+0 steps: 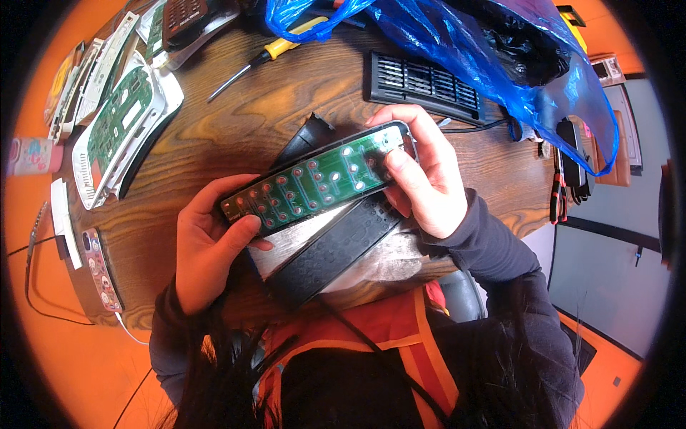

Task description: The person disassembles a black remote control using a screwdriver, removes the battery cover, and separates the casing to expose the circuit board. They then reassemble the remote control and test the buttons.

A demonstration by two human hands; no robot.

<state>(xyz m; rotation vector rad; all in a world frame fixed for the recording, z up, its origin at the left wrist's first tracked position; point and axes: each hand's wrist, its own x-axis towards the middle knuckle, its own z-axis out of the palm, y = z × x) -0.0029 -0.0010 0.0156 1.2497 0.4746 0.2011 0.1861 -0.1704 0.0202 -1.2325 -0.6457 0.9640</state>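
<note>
A green circuit board with rows of round contacts sits in a long black casing, like an opened remote control, held tilted above the table. My left hand grips its lower left end, thumb on the board's edge. At the upper right end, my right hand pinches it between thumb and fingers, the thumb lying over the board. Beneath it is a long black shell piece on a shiny silver-white sheet. Another black strip shows behind the board, partly hidden by it.
A yellow-handled screwdriver and a black bit case lie farther back. A blue plastic bag covers the back right. White casings with a green board stand left, above a patterned phone on a cable. Red-handled pliers lie far right.
</note>
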